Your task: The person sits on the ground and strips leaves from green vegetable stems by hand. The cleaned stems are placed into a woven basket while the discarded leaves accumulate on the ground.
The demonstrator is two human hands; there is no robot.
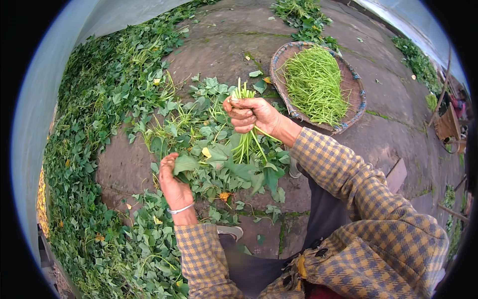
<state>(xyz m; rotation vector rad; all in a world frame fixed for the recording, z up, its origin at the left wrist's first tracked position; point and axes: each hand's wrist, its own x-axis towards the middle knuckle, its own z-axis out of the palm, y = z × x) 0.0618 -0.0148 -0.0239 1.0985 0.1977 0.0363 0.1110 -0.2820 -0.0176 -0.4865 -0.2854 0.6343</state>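
My right hand [246,114] is closed around a bundle of green leaf stalks [244,145]; their cut ends stick up above the fist and broad green leaves hang from the lower ends. My left hand [174,183], with a silver bangle at the wrist, is to the lower left, its fingers bent beside a green leaf [185,163]. Whether it grips that leaf is not clear. Under both hands lies a loose pile of leafy vines [209,130]. Beyond my right hand, a round woven basket [274,71] with a blue-bound rim holds a heap of bare green stalks [313,86].
A thick bank of leafy vines [86,149] runs along the left side. More vines [304,18] lie behind the basket. My shoes [231,231] rest on the paved ground [235,48]. A wicker basket [447,125] and a pole [442,89] stand at the far right.
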